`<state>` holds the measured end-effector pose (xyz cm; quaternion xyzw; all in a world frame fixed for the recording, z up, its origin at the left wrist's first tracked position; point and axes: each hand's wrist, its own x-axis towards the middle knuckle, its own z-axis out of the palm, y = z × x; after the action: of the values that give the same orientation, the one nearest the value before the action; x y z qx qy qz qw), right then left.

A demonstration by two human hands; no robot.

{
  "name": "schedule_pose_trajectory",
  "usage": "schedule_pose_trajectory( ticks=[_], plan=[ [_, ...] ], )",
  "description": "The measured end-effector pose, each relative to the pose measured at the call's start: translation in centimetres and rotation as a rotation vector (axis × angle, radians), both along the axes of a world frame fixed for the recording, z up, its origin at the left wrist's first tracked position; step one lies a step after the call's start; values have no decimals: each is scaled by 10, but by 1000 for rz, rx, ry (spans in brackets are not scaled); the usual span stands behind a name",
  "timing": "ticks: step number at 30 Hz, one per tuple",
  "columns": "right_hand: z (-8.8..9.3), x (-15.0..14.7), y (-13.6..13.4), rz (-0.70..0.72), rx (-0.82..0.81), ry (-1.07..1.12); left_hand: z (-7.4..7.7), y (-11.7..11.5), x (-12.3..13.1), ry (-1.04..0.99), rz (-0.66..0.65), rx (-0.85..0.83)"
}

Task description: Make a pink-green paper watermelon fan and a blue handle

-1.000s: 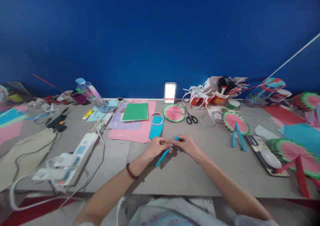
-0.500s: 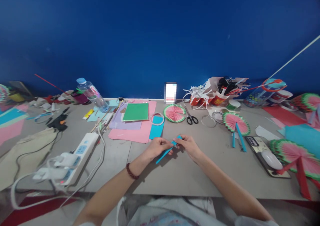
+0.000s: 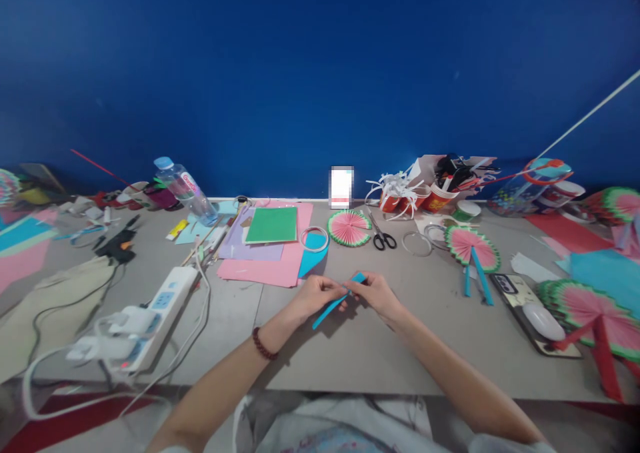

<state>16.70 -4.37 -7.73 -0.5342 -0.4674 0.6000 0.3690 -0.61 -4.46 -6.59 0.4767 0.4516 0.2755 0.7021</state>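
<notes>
A narrow folded strip of blue paper slants between my two hands just above the table. My left hand pinches it near its middle, with the lower end sticking out below the fingers. At the upper end my right hand grips the strip between thumb and fingers. Beyond my hands lies a pleated pink and green paper fan, like a watermelon slice. Black-handled scissors rest to its right. A blue paper sheet sits to its left, partly under a roll of clear tape.
Green paper lies on pink and purple sheets. A white power strip with cables occupies the left, near a glue gun. Finished fans, a phone and a mouse are on the right. A bottle leans behind.
The blue strip's upper part has straightened a little between my fingers. Both hands stay in nearly the same place, still pinching it.
</notes>
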Motion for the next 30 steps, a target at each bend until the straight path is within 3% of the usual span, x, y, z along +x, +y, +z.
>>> schedule_pose_trajectory(
  ticks=[6,15,30],
  plan=[
    [-3,4,6,-142,-58,126,-3,5,-2,3,-20,-103],
    [6,1,3,-168,-129,189,-1,6,-4,-21,-42,-144],
    [3,1,4,-159,-130,183,11,3,-3,-37,-74,-157]
  ],
)
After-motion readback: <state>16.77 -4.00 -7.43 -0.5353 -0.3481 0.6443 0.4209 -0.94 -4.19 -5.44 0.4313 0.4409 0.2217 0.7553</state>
